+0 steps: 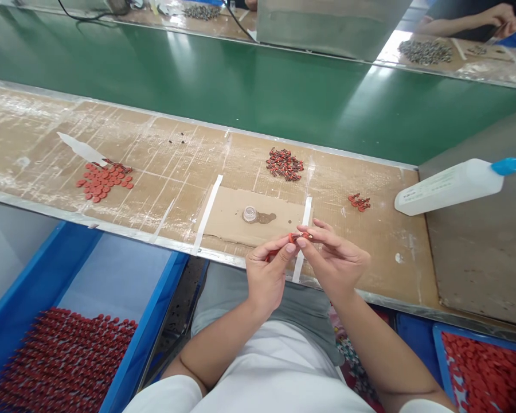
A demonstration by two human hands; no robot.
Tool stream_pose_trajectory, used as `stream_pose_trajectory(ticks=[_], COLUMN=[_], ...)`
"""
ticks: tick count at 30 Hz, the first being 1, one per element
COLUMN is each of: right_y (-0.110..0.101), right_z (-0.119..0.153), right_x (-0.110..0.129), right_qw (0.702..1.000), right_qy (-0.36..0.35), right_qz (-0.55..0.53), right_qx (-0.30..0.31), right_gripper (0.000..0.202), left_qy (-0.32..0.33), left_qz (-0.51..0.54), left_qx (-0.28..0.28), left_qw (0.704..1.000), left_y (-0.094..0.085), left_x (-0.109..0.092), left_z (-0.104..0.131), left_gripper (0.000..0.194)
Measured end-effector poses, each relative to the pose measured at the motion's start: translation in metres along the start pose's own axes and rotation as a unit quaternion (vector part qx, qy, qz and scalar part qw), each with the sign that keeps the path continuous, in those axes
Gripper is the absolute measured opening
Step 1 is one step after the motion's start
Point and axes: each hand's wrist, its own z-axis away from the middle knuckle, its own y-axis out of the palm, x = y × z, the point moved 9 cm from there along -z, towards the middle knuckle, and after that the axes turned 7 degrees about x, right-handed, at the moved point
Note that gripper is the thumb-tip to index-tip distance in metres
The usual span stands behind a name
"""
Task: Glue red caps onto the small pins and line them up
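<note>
Close to the table's front edge, my left hand (pixel 267 272) pinches a small red round piece (pixel 292 237) between thumb and forefinger. My right hand (pixel 339 261) meets it fingertip to fingertip, closed on a small red-and-black piece (pixel 307 235). The two pieces touch or nearly touch; the fingers cover most of them. More red shows inside the curl of my left fingers, too hidden to name. Just beyond my hands, a small clear cup (pixel 250 214) stands on a taped cardboard sheet (pixel 227 229), beside a dark wet stain.
A pile of red-and-black pieces (pixel 285 164) lies at the back, with a few red pieces (pixel 359 202) to the right. Red discs (pixel 105 180) lie at left. A white bottle (pixel 453 186) leans right. Blue trays (pixel 158 289) below hold rows of red parts. Another person's hands (pixel 501 20) show beyond.
</note>
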Motion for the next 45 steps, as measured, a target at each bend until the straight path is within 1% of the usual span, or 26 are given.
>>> stream_pose_trajectory(ticks=[6, 12, 15, 19, 21, 24, 29, 34, 37, 40, 43, 45], right_y=[-0.004, -0.008, -0.011, -0.014, -0.014, -0.013, -0.012, -0.013, -0.015, -0.018, -0.022, -0.024], right_z=[0.004, 0.005, 0.008, 0.012, 0.011, 0.007, 0.002, -0.006, -0.008, -0.005, 0.001, 0.005], right_x=[-0.007, -0.008, -0.014, -0.024, -0.025, -0.021, -0.017, -0.008, -0.006, -0.010, -0.018, -0.023], right_qw=[1.000, 0.999, 0.998, 0.993, 0.990, 0.990, 0.988, 0.992, 0.993, 0.992, 0.987, 0.983], right_qy=[0.018, 0.023, 0.052, 0.105, 0.119, 0.123, 0.139, 0.112, 0.103, 0.107, 0.140, 0.162], right_qz=[0.000, -0.005, -0.011, -0.036, -0.055, -0.071, -0.062, -0.031, -0.022, -0.025, -0.051, -0.074], right_qx=[-0.024, -0.036, -0.045, -0.049, -0.040, -0.014, 0.024, 0.048, 0.059, 0.062, 0.055, 0.046], right_gripper=[0.024, 0.022, 0.021, 0.024, 0.027, 0.027, 0.031, 0.027, 0.026, 0.031, 0.036, 0.035], left_qy=[-0.011, -0.005, -0.011, -0.029, -0.038, -0.058, -0.080, -0.082, -0.083, -0.088, -0.092, -0.095], left_qz=[-0.006, -0.013, -0.016, -0.001, 0.015, 0.034, 0.028, 0.009, 0.004, 0.003, 0.004, 0.002], left_qx=[-0.004, 0.002, -0.004, 0.000, 0.004, 0.008, 0.007, 0.027, 0.033, 0.040, 0.044, 0.046], left_qw=[1.000, 1.000, 1.000, 1.000, 0.999, 0.998, 0.996, 0.996, 0.996, 0.995, 0.995, 0.994], left_y=[0.001, 0.003, 0.002, 0.003, 0.003, 0.003, 0.000, 0.001, 0.002, 0.005, 0.008, 0.010], left_x=[0.004, 0.003, 0.005, 0.010, 0.013, 0.018, 0.022, 0.022, 0.024, 0.027, 0.029, 0.030], left_z=[0.001, 0.000, 0.001, 0.001, 0.001, 0.000, 0.001, 0.001, 0.001, 0.000, -0.001, -0.001], left_gripper=[0.011, 0.010, 0.013, 0.015, 0.014, 0.013, 0.015, 0.013, 0.013, 0.013, 0.013, 0.014])
